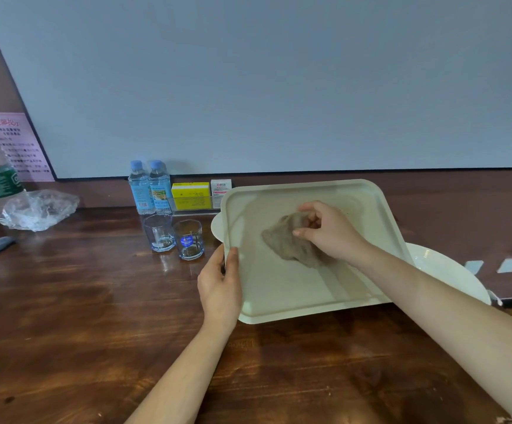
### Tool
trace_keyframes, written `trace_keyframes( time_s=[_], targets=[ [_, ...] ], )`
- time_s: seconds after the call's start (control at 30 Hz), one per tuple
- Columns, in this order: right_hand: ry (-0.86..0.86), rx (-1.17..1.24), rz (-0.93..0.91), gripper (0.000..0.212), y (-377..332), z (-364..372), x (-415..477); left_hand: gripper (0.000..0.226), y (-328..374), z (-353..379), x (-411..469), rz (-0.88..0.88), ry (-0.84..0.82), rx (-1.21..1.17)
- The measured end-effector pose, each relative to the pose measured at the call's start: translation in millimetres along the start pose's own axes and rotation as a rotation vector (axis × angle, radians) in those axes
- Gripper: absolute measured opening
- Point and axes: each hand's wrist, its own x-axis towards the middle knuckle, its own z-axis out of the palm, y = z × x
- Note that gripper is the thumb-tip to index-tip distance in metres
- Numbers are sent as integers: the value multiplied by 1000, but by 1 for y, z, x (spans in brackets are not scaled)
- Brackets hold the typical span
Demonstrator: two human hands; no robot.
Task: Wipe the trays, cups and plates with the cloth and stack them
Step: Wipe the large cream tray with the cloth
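Head view: a person's left hand [219,286] grips the cream rectangular plastic tray [279,296] by its left rim, tilted above the wooden table [80,316]. Right hand [325,231] clutches a crumpled beige cloth [288,244] against it, mid-wipe; stacking likely follows.

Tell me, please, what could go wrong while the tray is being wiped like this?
The tray is gripped only at its left rim by the left hand while the right hand presses the cloth, so it might slip or tip. It lies over a white plate, which could get knocked. The two glasses beside its left edge could be bumped.
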Motion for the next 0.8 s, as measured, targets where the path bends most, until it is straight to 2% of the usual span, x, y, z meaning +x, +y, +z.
trace_keyframes(
  time_s=[0.1,0.23,0.33,0.47,0.57,0.63,0.73,0.77,0.8],
  targets=[
    [-66,-107,-56,26,-4,-3,4,30,0,0,-1,5,-4,-4],
    [-77,-84,-185,29,-10,-6,4,27,2,-1,-1,-3,-17,-12],
    [-90,10,-152,31,-14,-9,4,28,2,0,-1,-3,-15,-5],
    [-177,-11,-55,45,-20,-16,-1,36,1,-1,-1,2,-10,-5],
    [-194,-107,-53,34,-29,-20,-4,35,1,0,-1,-2,-16,-13],
    [-297,-3,3,31,-41,-28,-8,35,1,0,0,0,-7,-25],
    [-592,317,126,28,-53,-46,-4,34,0,1,0,15,-8,-25],
    [-652,373,163,26,-54,-51,-1,34,-1,0,0,17,-12,-19],
    [-645,323,164,26,-51,-53,4,35,0,0,-1,15,-12,-15]
  ],
)
